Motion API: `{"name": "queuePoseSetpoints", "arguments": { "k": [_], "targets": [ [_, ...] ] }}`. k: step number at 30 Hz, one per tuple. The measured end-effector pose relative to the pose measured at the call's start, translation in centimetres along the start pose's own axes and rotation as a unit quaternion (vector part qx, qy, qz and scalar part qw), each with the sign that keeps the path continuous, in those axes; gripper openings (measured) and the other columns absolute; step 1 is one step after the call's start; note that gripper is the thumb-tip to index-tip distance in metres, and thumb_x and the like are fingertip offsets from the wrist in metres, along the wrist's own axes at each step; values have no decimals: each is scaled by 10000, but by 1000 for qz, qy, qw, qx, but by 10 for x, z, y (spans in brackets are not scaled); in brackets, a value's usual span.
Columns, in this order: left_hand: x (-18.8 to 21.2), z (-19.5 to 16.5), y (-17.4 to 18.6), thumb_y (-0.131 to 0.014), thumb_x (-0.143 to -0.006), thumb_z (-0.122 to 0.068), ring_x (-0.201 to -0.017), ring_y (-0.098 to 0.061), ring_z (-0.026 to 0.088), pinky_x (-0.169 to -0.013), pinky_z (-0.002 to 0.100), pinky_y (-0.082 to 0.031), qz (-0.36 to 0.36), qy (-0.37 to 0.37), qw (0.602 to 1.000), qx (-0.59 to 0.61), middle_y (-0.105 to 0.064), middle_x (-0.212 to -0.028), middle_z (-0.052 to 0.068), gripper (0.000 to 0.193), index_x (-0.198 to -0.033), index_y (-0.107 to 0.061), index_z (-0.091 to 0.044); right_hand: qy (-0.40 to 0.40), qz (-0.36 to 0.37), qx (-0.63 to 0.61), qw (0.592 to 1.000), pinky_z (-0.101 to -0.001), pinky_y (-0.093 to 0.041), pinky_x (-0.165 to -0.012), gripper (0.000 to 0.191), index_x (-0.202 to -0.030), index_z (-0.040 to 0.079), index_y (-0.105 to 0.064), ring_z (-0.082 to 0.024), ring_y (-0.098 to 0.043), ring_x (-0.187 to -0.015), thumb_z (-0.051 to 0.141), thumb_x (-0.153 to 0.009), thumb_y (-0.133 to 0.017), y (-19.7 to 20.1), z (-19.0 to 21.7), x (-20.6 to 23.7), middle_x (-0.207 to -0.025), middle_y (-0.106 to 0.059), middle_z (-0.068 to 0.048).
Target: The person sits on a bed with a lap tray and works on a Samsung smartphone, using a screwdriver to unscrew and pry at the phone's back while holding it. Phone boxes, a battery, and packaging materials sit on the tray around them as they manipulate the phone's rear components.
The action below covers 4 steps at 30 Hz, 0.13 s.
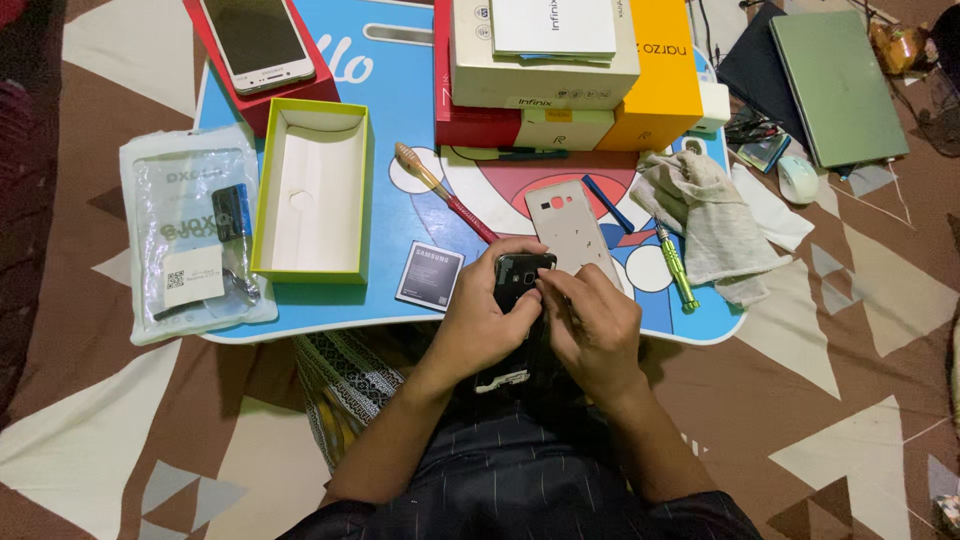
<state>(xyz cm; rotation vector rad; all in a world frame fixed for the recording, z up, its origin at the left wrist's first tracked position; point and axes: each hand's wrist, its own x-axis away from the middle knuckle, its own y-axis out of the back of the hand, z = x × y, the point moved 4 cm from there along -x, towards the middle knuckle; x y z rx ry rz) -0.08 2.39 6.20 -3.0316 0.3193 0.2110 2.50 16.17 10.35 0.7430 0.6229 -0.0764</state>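
Phone, black with its back open, sits above the near edge of the blue lap table. The left hand is wrapped around it; the right hand pinches at its top. One battery, one white back cover, one toothbrush, one green screwdriver. The green-rimmed box holds only its white tray. Four boxes are stacked at the far edge.

Looks like someone's home, set up on the floor as a diy phone repair spot. There's a patterned bedsheet, a little blue cartoon lap table, stacked phone boxes and a closed laptop lying around.
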Motion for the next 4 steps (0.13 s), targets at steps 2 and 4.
{"name": "queuePoseSetpoints", "arguments": {
  "k": [2,4],
  "targets": [
    [0,-2,-1,-664,-865,16,-999,-704,150,-917,293,-570,2,-14,1000,-20,-721,-1072,99,409,-1266,-594,-20,-36,11,-20,999,-316,-447,-552,224,-1077,2,-678,-189,-591,-614,-60,-884,-773,1,-4,1,-802,-582,-96],
    [0,-1,-2,-672,-862,0,-992,-716,157,-903,298,-579,13,1,999,-34,-722,-1064,96,413,-1267,-595,-33,-58,26,-38,997,-300,-456,-552,201,-1076,13,-666,-166,-601,-616,-51,-906,-753,1,-8,1,-819,-596,-84]
  ]
}}
